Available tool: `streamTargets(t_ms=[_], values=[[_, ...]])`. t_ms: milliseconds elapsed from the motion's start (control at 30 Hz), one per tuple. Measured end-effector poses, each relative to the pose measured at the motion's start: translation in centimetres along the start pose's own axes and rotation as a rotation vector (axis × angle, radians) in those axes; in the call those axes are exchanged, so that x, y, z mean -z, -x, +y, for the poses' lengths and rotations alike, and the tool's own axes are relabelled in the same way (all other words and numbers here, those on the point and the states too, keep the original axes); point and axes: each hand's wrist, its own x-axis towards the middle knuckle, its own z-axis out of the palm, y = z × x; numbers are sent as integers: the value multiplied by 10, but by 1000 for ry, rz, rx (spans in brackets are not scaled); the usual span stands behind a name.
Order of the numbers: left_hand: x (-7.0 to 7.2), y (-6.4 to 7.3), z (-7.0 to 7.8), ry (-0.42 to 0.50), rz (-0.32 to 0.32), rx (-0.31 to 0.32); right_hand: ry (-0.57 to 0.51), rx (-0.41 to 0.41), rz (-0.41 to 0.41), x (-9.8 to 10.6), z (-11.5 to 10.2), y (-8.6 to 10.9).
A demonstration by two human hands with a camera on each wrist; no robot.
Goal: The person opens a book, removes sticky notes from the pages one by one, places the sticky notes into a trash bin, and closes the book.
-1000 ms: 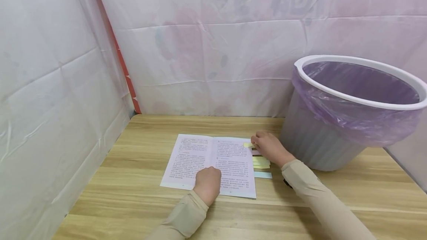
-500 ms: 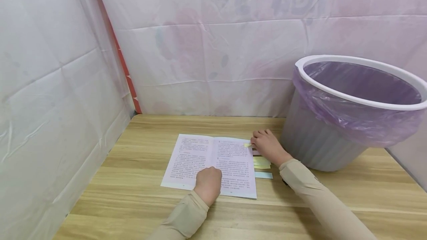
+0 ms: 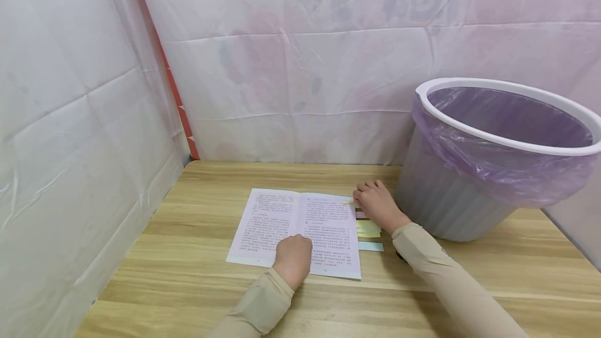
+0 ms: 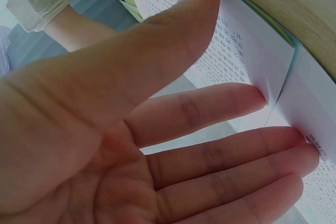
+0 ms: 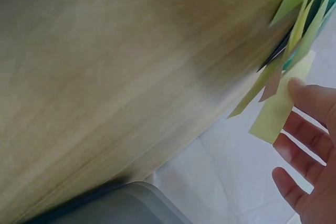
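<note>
An open book [image 3: 267, 226] with printed pages lies on the wooden table. My left hand [image 3: 293, 261] rests on its lower middle; in the left wrist view the fingers are fairly straight, their tips touching the pages near the fold, with the thumb at the lower page edge. At the upper right page edge my right hand [image 3: 377, 203] pinches a yellow sticky tab [image 5: 273, 111] between thumb and fingers. Just below that hand, more tabs stick out: a pink tab [image 3: 360, 215], yellow tabs [image 3: 368, 228] and a light blue tab [image 3: 371, 246].
A large grey trash bin [image 3: 436, 186] with a white rim and purple liner bag [image 3: 507, 171] stands right of the book, close to my right hand. Pale printed sheeting [image 3: 291, 77] hangs behind and to the left of the table [image 3: 188, 280].
My right hand has lifted and turned slightly at the upper tab, and the tab's visible part over the page has become narrower. My left hand has stayed in place.
</note>
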Motion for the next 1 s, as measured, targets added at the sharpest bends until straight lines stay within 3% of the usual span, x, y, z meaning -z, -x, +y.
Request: streamTargets(t_ms=[333,500,667,867,1000], values=[[1,0,1,10,13,-5,-10,-60,16,7,4,0],[1,1,1,3,9,-4,-53,-57,100,23,5,2],[2,2,1,7,9,-2,-86,30,329,59,5,0],[2,3,0,5,-7,-3,-87,140,640,130,2,2],[1,3,-1,3,0,-6,-56,64,896,176,2,7]])
